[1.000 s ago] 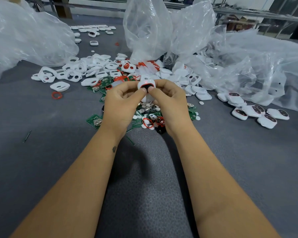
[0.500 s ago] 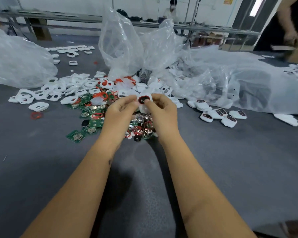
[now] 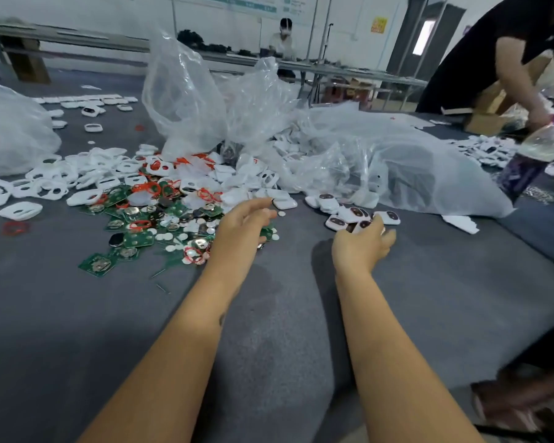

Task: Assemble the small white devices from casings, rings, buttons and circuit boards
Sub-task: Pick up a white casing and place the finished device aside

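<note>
Right hand sits at centre-right of frame, at the near edge of the finished devices. Fingers curl around one assembled device, apparently setting it onto that cluster; blur hides the exact pinch.

Left hand is mid-frame, fingers loose and spread, holding nothing, hovering over the right edge of the parts heap.

Parts heap fills left-centre: circuit boards, red rings, small white buttons, white casings, all mixed.

Risks as I see them:
- Device let go from a height could bounce and knock the cluster apart, or pop a press-fit casing.
- Left hand lowering blind into the heap may scatter buttons or snag rings.
- Plastic bags overhang the finished cluster; a sliding bag could bury it.
- Bottle at right edge looks tilted, near more parts.
</note>
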`<state>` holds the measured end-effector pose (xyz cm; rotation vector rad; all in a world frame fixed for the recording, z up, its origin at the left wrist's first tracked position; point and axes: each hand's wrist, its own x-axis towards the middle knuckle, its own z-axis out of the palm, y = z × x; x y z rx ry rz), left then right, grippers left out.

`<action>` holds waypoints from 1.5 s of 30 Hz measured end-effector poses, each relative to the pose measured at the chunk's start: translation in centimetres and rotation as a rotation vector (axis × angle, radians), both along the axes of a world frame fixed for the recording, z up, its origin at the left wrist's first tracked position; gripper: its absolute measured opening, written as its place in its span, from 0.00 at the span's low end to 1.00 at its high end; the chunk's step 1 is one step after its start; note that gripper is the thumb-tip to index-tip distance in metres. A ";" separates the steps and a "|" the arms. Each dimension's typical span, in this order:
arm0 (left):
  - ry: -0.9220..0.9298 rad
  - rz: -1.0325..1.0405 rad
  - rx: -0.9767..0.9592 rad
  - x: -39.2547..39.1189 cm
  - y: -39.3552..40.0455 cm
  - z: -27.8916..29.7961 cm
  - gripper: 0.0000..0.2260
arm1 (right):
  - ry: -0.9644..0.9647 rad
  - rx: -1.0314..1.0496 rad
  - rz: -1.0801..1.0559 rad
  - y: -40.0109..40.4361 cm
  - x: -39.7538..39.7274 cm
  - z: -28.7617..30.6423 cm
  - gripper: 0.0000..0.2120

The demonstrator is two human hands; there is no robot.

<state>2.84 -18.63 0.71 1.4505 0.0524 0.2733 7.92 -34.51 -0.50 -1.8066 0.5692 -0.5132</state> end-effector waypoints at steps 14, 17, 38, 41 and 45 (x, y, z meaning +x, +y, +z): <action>-0.062 0.295 0.010 -1.7 7.1 0.1 0.09 | -0.189 -0.522 0.403 14.7 -1.0 1.5 0.26; -0.066 0.409 0.027 -1.6 10.0 0.0 0.10 | -0.191 -0.553 0.545 17.2 -0.8 1.5 0.22; 0.138 0.527 0.527 1.3 13.5 -1.8 0.13 | 0.050 -0.910 0.881 18.2 4.5 1.3 0.25; 0.112 0.573 0.396 1.2 13.8 -1.8 0.14 | 0.006 -0.888 0.781 18.2 4.7 1.2 0.18; 0.061 0.583 0.324 1.1 13.8 -1.6 0.16 | -0.031 -0.814 0.718 17.4 4.7 1.1 0.10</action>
